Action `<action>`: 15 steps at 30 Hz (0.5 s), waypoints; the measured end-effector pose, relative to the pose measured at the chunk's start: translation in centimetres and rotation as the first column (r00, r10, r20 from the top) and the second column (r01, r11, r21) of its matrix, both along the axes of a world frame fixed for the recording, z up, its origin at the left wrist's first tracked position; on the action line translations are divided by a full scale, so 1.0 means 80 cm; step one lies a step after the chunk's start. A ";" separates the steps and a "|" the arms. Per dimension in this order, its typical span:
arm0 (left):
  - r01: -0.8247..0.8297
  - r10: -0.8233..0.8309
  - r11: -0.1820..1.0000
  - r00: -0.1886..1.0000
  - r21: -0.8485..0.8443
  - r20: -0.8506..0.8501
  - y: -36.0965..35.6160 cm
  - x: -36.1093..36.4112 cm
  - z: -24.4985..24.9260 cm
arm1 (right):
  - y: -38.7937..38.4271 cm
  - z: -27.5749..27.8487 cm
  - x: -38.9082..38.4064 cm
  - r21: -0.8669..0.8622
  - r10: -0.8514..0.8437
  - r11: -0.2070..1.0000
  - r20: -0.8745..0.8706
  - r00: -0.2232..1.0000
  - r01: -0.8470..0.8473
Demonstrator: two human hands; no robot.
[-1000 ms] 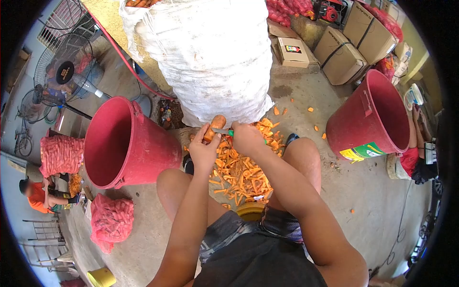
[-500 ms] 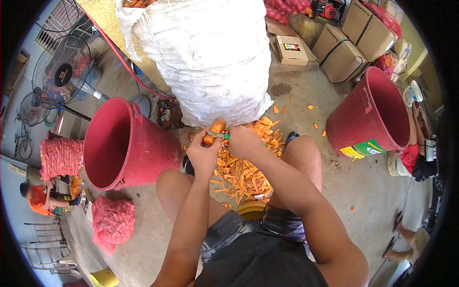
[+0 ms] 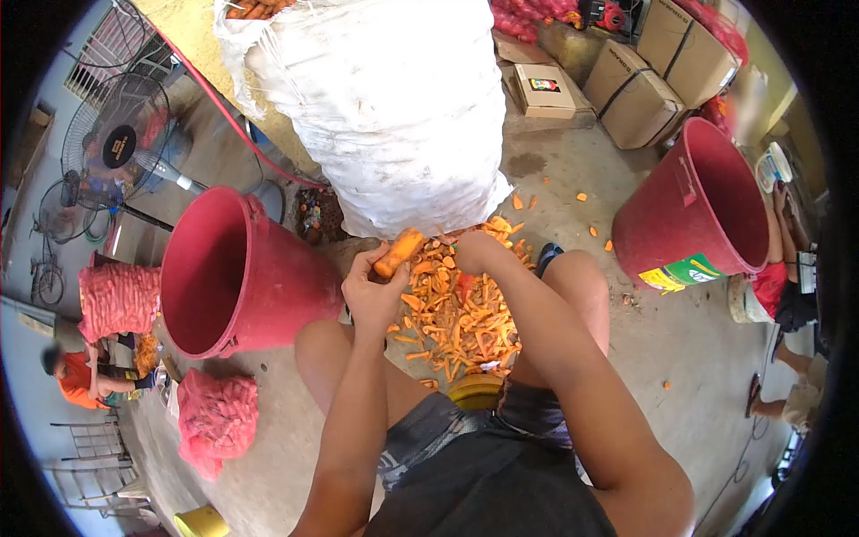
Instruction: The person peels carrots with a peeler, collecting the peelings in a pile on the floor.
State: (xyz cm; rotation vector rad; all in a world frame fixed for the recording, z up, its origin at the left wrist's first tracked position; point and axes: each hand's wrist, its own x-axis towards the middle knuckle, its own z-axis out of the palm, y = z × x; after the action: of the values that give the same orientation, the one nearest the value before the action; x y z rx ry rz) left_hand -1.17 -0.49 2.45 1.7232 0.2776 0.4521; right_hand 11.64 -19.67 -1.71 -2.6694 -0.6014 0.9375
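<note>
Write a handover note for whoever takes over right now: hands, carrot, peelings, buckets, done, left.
Left hand: grips a carrot, raised over the peel pile.
Right hand: beside the carrot, not touching it; fingers hidden, no tool visible.
Things: peel pile on the floor between the knees; white sack just beyond it; left red bucket and right red bucket on either side.
Done: many peelings down.
Left: carrot in hand is in neither bucket; sack looks full.

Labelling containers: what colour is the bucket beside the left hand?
Red bucket, seen in the head view.
</note>
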 end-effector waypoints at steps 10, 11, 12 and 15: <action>0.004 -0.002 0.957 1.000 0.289 -0.008 -0.011 -0.001 0.000 | 0.017 0.023 -0.047 0.238 -0.220 0.960 0.300 0.928 0.150; 0.008 -0.006 0.956 1.000 0.293 -0.008 -0.011 -0.005 -0.001 | 0.003 0.012 -0.031 0.133 -0.139 0.985 0.242 0.960 0.109; 0.026 -0.028 0.963 1.000 0.268 0.001 -0.008 -0.004 0.000 | -0.005 0.010 -0.016 0.033 -0.060 0.998 0.181 0.982 0.055; 0.106 -0.101 0.979 0.994 0.176 -0.037 0.013 -0.005 0.006 | -0.001 -0.003 -0.007 0.083 -0.072 0.995 0.143 0.987 0.061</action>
State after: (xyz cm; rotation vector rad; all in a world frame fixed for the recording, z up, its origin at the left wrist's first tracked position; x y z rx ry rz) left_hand -1.54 0.58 2.96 1.9094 0.1700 0.3862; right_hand 11.09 -19.73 -1.93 -2.6859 -0.5630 0.6908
